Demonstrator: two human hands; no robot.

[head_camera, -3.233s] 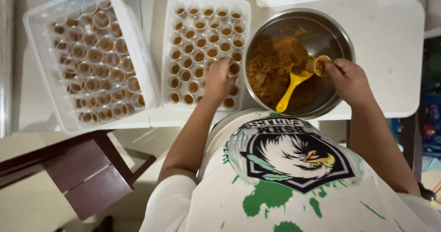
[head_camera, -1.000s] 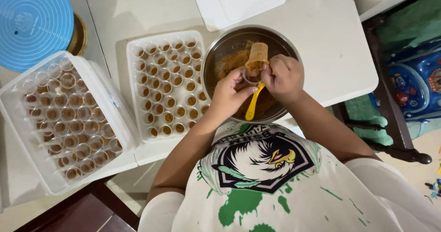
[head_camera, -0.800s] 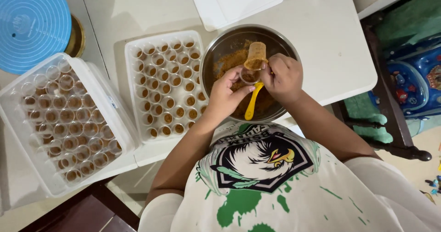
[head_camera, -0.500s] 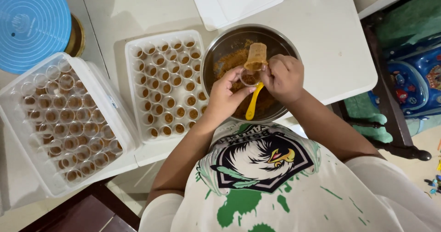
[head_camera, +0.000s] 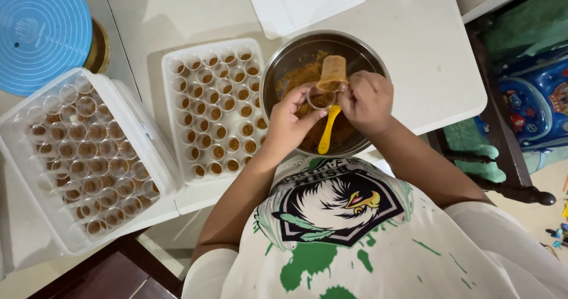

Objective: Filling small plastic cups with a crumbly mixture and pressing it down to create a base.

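Observation:
A steel bowl (head_camera: 278,68) of brown crumbly mix stands on the white table, and both my hands meet over it. My left hand (head_camera: 288,124) pinches a small clear cup (head_camera: 320,98) above the mix. My right hand (head_camera: 368,100) grips a yellow spoon (head_camera: 327,137) whose handle points toward me. A tan, mix-filled small cup (head_camera: 332,73) sticks up at my right fingertips. Left of the bowl lies a white tray (head_camera: 177,127) with several small cups, each holding some brown mix.
A clear lidded box (head_camera: 133,127) with several filled cups sits at the left table edge. A blue round lid (head_camera: 41,29) on a tin is at the far left. A white lid (head_camera: 307,0) lies beyond the bowl. Dark wooden chairs (head_camera: 503,169) stand at right and bottom left.
My left hand has left the white tray and joined my right hand over the bowl, now holding a cup. The spoon is lifted from the bowl. Over the last second the hands barely move.

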